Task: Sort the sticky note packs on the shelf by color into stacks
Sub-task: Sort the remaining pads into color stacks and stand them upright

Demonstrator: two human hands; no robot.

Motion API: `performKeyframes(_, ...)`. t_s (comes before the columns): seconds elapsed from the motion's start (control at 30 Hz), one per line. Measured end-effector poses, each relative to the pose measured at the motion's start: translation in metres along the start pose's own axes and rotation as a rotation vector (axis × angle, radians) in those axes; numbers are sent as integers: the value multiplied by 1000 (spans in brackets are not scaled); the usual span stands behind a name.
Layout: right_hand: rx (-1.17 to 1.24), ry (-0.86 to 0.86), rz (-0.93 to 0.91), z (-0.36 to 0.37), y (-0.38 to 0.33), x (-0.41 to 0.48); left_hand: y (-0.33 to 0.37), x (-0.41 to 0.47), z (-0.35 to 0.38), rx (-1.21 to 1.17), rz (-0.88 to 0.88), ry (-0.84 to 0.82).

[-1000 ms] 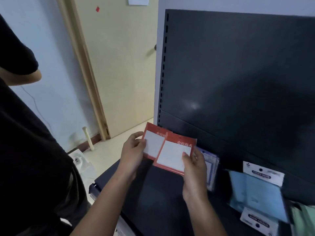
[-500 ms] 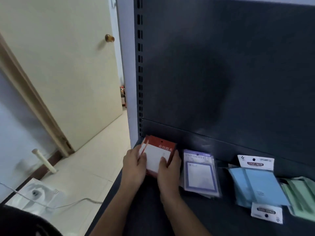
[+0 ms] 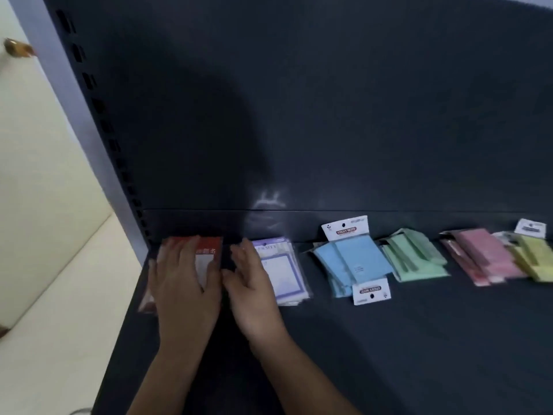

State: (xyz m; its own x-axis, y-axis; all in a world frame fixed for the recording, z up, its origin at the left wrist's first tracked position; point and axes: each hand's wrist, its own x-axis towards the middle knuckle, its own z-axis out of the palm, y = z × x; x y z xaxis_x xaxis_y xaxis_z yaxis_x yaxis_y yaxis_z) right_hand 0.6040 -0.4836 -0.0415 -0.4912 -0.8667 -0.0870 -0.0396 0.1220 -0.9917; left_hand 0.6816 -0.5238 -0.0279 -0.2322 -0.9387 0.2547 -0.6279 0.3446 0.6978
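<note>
Probably a small shop, dark slotted display shelf (image 3: 419,339), hang-tagged sticky note packs (image 3: 359,259), cream door (image 3: 36,130) alongside

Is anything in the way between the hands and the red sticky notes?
No, nothing visible is in the way. The left hand lies flat on top of the red packs. The right hand is right beside them, partly over the purple packs.
</note>
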Motion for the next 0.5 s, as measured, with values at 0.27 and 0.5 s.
performKeyframes(0.27,-542,406,-106,-185,9,-65,97,-49,81,-131,337,-263)
performKeyframes(0.5,-825,688,158,-354,47,-188,205,-158,171,-32,588,-486)
